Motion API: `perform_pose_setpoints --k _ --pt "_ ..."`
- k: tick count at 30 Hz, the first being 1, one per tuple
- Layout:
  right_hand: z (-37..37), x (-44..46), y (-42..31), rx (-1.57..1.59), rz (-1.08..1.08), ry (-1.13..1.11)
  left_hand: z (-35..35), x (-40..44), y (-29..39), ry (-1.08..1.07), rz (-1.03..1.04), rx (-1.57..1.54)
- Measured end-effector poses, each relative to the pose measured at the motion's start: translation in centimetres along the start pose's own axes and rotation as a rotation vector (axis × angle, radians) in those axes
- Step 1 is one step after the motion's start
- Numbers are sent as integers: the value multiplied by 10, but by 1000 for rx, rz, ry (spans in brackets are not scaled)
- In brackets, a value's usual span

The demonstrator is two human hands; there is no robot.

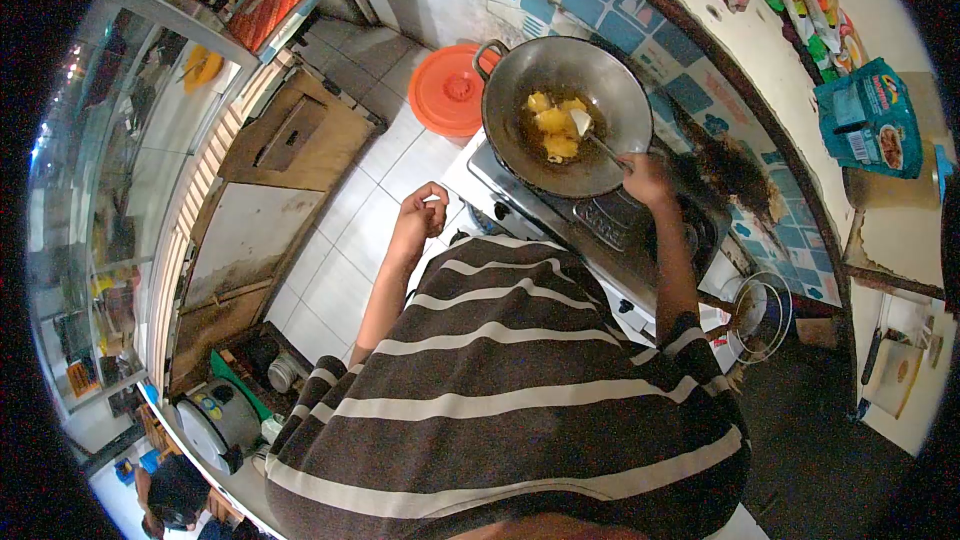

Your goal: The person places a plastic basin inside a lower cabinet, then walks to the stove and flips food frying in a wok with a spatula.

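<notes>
Blue-and-white patterned tiles point(690, 70) are set along the wall of a small kitchen, and pale square tiles point(365, 215) are laid on the floor. Beside this wall a stove point(600, 225) is placed, and on its far part a large dark wok point(625, 90) is seated. Several yellow pieces of food point(556, 122) are gathered in the oil near the middle of the wok. A spatula point(607, 150) is gripped by its handle in the right hand point(650, 180), whose fingers are closed around it at the wok's near right rim; its pale head is held against the food. The left hand point(425, 212) is held in the air left of the stove, half open with its fingers loosely curled, and nothing is seen to be grasped by it. Just left of the wok, an orange lidded bucket point(445, 90) is partly covered by the wok's handle. A striped shirt point(480, 360) is worn by the person. On the right, a teal packet point(868, 120) is seen above the tiles. At the lower left, a rice cooker point(218, 420) is set on a counter, beyond which another person point(172, 492) is partly seen.
</notes>
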State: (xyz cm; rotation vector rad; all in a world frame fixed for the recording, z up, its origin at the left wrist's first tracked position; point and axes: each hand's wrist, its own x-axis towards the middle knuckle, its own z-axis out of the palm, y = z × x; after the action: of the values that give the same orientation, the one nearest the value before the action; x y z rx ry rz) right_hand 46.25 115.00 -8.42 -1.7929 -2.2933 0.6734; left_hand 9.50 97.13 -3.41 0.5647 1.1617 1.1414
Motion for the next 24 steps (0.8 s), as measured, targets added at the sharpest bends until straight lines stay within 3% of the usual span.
perform_pose_setpoints --k 6,9,15,18,21,24 --pt "0 9 4 170 106 -131 8 -3 7 17 9 4" --pt "-1 9 14 154 -60 -93 8 -4 5 25 8 -4" --pt "-24 -20 -12 56 -178 22 7 -2 0 36 8 -13" --pt "-7 -30 -5 65 -396 300 9 -1 -1 50 -1 -3" --pt "-31 -43 -32 102 -151 2 12 -2 2 36 -9 23" --pt "-34 -52 -41 163 -259 79 12 0 0 34 -14 50"
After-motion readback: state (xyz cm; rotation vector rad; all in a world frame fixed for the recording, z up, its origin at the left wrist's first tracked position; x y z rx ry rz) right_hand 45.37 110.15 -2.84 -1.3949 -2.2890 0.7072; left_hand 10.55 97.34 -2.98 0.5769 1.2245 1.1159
